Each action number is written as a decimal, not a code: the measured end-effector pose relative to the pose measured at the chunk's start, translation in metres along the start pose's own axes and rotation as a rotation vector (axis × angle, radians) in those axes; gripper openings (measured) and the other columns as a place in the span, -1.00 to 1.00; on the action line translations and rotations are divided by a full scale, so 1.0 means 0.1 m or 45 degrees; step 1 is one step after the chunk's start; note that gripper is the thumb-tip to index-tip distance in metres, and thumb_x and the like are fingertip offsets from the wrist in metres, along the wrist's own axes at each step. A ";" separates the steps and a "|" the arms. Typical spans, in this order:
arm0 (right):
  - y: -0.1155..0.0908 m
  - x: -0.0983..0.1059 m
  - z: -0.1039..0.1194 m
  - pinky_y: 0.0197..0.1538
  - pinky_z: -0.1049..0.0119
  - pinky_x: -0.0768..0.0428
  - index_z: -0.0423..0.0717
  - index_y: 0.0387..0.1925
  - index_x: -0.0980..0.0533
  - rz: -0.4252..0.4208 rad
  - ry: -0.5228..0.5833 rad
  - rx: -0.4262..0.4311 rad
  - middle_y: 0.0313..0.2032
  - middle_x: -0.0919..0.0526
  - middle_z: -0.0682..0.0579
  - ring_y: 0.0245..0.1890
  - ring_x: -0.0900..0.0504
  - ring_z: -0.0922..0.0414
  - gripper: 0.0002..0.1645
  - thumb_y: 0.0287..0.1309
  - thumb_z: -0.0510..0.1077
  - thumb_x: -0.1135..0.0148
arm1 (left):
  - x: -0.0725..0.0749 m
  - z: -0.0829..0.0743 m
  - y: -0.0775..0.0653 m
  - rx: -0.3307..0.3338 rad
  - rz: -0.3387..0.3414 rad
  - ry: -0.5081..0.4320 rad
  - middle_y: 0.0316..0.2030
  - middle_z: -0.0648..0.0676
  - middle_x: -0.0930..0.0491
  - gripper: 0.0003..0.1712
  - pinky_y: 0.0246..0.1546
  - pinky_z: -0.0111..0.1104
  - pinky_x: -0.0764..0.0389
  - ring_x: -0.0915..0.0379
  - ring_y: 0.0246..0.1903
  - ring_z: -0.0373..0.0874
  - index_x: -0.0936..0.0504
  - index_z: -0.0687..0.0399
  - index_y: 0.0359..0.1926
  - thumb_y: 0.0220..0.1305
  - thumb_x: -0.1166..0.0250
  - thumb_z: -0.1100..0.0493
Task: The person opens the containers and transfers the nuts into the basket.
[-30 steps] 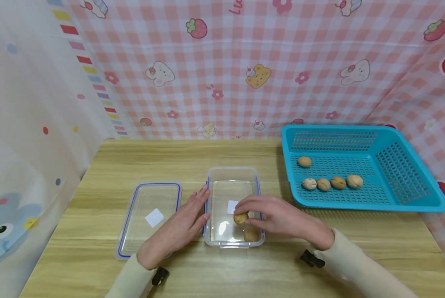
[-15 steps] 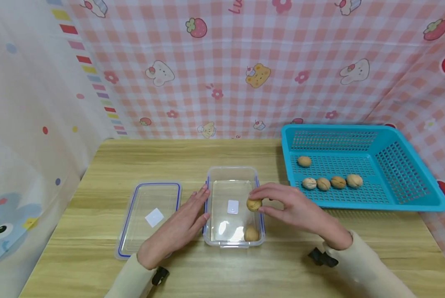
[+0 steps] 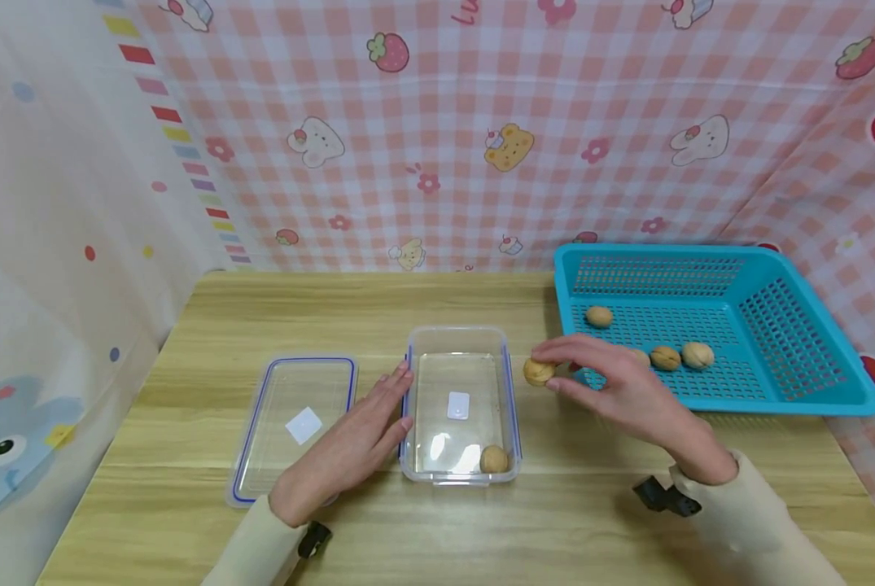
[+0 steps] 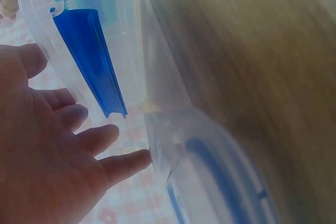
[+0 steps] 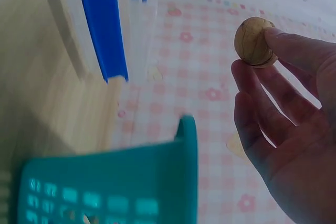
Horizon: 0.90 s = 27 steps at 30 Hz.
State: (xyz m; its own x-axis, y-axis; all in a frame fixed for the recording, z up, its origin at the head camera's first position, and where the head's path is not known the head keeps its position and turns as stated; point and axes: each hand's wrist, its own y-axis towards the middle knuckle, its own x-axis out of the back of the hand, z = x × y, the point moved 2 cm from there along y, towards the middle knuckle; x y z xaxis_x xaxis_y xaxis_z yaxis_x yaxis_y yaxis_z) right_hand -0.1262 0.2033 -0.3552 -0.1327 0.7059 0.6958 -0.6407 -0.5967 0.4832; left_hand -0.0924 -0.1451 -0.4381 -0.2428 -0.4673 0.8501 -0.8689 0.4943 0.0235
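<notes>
My right hand [image 3: 620,391] pinches a walnut [image 3: 538,372] between thumb and fingertips, in the gap between the clear container and the basket. The right wrist view shows the same walnut [image 5: 255,42] held above the level of the basket rim. With fingers extended, my left hand [image 3: 349,448] rests against the left side of the clear plastic container [image 3: 457,335]. One walnut [image 3: 494,460] lies in the container's near right corner, beside a white label [image 3: 458,405] on its floor. In the left wrist view, the fingers [image 4: 126,167] spread along the container's wall by a blue clip [image 4: 89,61].
A turquoise basket [image 3: 781,325] stands at the right with several walnuts in it, including one walnut [image 3: 599,317] at its back left; my right hand hides part of the row. The container's lid [image 3: 290,472], edged in blue, lies flat at the left, partly under my left forearm.
My right hand has lifted the walnut out of the container and carried it right, past the container's side to the basket's left edge. The left hand has stayed in place.
</notes>
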 end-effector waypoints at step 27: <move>-0.06 0.73 -0.25 -0.04 0.64 -0.55 -0.09 0.13 -0.68 -0.144 -0.196 -0.146 0.01 -0.74 0.06 -0.12 -0.65 0.39 -0.36 -0.03 -0.50 -0.53 | 0.00 -0.03 0.00 0.017 0.010 0.075 0.64 0.04 0.13 -0.26 0.53 0.08 -0.11 0.08 0.58 0.17 -0.01 0.09 0.65 0.66 0.04 -0.09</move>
State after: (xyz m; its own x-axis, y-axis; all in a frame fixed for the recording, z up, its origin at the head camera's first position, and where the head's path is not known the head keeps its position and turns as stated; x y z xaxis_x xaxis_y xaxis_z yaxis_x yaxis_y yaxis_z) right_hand -0.1511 0.2683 -0.3206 0.0561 0.6942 0.7176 -0.7281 -0.4633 0.5051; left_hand -0.0914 -0.1429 -0.4365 -0.2243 -0.4194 0.8797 -0.8729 0.4879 0.0100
